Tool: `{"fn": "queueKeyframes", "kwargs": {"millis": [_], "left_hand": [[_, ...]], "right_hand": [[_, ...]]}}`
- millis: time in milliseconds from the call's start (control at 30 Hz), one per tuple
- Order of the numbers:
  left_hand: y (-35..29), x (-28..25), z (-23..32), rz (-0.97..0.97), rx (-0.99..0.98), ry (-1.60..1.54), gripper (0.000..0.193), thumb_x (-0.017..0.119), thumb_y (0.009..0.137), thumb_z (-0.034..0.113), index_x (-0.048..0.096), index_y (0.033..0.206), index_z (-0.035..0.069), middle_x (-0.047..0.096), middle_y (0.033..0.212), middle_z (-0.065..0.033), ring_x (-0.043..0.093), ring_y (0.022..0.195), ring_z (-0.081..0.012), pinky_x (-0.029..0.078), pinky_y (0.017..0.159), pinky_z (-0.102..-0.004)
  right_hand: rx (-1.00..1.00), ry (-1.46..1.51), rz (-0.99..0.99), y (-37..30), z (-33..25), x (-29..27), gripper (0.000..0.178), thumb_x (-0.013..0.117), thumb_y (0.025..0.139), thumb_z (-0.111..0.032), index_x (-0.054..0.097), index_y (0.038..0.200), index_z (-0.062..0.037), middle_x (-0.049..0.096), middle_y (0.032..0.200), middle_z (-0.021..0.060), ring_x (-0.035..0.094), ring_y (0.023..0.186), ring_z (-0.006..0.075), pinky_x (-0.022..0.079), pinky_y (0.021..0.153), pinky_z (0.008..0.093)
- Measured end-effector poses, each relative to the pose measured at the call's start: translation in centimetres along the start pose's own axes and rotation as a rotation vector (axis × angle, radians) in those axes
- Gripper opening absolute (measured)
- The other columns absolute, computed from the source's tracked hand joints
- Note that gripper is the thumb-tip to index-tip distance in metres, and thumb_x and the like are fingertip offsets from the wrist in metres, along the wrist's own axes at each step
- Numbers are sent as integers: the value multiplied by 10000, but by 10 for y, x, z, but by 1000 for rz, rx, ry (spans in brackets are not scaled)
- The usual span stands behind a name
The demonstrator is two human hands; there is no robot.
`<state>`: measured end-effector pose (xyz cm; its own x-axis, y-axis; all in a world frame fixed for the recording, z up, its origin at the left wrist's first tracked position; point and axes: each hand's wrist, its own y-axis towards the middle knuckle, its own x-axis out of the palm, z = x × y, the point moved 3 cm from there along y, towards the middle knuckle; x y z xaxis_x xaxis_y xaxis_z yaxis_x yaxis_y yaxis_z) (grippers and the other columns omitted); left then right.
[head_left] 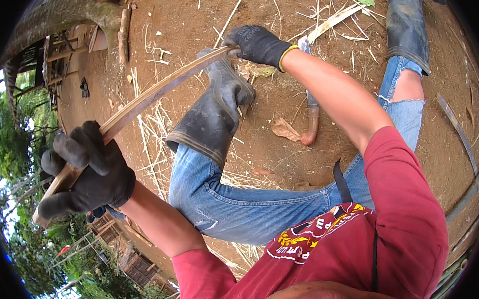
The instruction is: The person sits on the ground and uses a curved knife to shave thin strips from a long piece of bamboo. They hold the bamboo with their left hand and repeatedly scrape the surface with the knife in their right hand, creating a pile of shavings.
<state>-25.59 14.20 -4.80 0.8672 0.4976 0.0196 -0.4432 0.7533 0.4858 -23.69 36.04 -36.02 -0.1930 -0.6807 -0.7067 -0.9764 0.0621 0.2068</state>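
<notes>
A long, pale split bamboo strip [155,91], seemingly several thin layers lying together, runs slantwise between my two hands. My left hand [97,173], in a black work glove, holds its near end, with the thumb on one side and the fingers on the other. The strip's tip sticks out past that thumb. At the far end, my right hand [258,45], gloved in black with a yellow cuff edge, grips the strip with closed fingers. Below my right forearm, a knife with a brown wooden handle [313,121] lies on the ground, its blade partly hidden by the forearm.
Thin bamboo shavings [154,129] litter the dirt ground. A wider pale strip [336,22] lies beyond the knife, near a green leaf [365,0]. My black rubber boots [210,113] stand apart. A flat metal-grey strip [458,130] lies at right. A tree trunk [65,20] stands upper left.
</notes>
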Motion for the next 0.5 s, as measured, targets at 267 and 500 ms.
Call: {"fn": "queueKeyframes", "kwargs": {"millis": [267, 500], "left_hand": [[-6, 3, 3, 159, -51, -44, 675, 667, 673, 758, 677, 884, 116, 684, 810, -76, 479, 473, -99, 335, 592, -271], [-9, -5, 6, 62, -71, -39, 698, 632, 709, 760, 667, 967, 112, 669, 827, -76, 465, 486, -106, 336, 578, -276]], "right_hand": [[-152, -107, 49, 9, 2, 5, 146, 556, 888, -230, 617, 900, -98, 641, 859, 126, 639, 845, 337, 501, 730, 445], [-380, -578, 607, 31, 26, -105, 131, 636, 895, -168, 609, 923, -43, 634, 806, 82, 586, 683, 117, 474, 611, 255]]}}
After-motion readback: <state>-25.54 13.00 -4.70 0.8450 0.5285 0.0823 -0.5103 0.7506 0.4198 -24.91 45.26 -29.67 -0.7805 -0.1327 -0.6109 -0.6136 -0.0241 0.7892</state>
